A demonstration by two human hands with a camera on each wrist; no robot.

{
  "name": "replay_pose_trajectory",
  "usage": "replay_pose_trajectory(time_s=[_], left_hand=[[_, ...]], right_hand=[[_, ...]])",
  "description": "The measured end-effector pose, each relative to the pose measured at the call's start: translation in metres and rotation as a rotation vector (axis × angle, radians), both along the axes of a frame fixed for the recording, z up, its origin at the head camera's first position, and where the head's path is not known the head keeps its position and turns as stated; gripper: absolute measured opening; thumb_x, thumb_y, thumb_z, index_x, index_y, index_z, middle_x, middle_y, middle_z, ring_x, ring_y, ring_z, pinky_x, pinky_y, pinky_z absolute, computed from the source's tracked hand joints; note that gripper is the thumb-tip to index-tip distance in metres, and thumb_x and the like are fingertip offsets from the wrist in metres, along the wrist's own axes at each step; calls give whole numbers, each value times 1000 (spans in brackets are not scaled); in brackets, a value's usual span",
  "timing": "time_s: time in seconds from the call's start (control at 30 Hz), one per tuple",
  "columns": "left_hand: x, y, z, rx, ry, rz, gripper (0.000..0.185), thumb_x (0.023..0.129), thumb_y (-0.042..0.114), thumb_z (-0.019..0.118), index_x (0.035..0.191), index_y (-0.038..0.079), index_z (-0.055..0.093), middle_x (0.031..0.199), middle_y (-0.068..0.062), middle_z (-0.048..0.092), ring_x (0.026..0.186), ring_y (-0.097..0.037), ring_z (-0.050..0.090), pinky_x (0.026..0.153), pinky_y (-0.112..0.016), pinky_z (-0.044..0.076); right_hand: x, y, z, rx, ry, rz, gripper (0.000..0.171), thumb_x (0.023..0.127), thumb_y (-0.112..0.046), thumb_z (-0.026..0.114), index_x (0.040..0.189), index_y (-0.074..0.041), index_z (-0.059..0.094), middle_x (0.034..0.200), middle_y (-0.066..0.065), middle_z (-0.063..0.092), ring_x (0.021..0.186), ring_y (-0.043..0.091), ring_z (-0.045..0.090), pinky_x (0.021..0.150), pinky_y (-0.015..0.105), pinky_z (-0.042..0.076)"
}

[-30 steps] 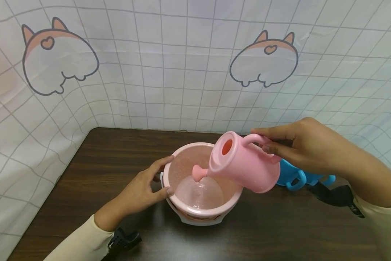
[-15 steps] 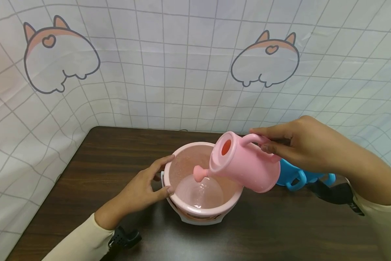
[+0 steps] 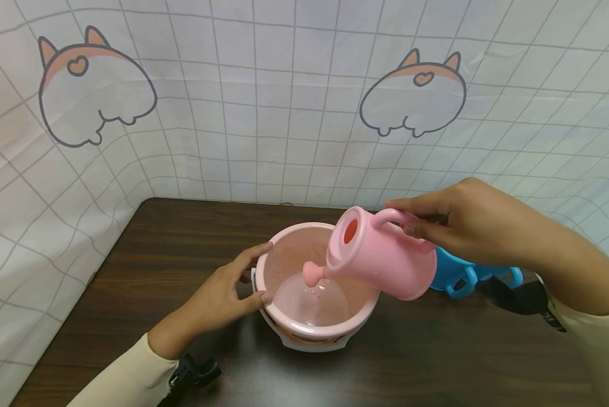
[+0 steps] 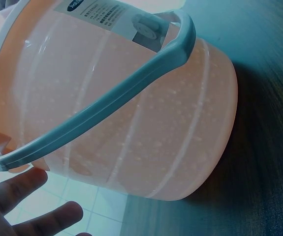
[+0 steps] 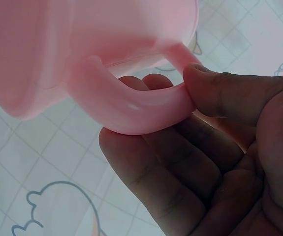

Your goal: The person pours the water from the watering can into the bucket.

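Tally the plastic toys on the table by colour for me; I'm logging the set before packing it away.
Pink: 2, the watering can held by the right hand and the bucket touched by the left hand.
Blue: 1, a partly hidden blue toy behind the can.
Total: 3.

The bucket stands mid-counter; the left hand touches its left rim; the watering can hangs tilted above it, spout over the opening; a cup sits behind-right.
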State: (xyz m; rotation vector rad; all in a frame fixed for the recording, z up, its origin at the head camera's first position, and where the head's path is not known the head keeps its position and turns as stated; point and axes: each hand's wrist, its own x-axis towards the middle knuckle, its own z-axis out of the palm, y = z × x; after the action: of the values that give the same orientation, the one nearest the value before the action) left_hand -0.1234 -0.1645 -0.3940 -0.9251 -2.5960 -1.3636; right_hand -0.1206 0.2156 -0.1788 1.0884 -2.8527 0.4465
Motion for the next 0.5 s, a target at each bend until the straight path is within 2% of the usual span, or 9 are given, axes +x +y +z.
replay_pose_trajectory(time_s=[0.37, 0.5], left_hand=[[1, 1, 1, -7, -3, 4, 78, 90, 34, 75, 158, 25, 36, 133, -3, 63, 97, -17, 66, 87, -50, 54], [1, 1, 1, -4, -8, 2, 78, 91, 36, 74, 158, 26, 36, 133, -3, 63, 97, -17, 67, 87, -51, 54]], right_hand=[[-2, -5, 5, 27, -35, 13, 34, 97, -20, 73, 131, -21, 72, 112, -6, 74, 59, 4, 52, 54, 26, 46], [-4, -6, 7, 44, -33, 31, 35, 96, -17, 73, 132, -21, 72, 111, -7, 74, 62, 5, 53, 55, 26, 47]])
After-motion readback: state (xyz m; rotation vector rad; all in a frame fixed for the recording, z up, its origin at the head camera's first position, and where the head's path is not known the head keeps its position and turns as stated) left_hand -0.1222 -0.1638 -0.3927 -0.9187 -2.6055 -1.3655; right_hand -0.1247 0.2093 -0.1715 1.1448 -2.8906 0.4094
